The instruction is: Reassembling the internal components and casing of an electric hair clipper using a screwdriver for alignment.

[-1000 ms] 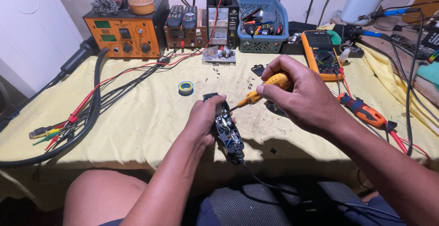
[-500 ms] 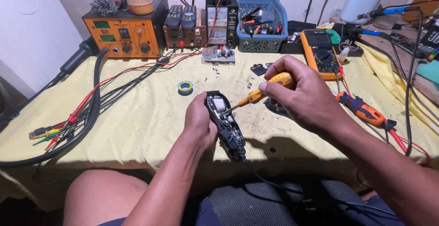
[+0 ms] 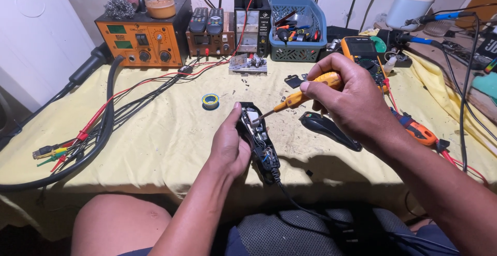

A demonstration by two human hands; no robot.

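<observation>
Opened hair clipper (image 3: 259, 141) in left hand (image 3: 230, 144)

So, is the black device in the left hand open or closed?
Open. The black device in the left hand shows bare wires and inner parts, and a black cover lies apart on the table. The screwdriver tip is at its top.
</observation>
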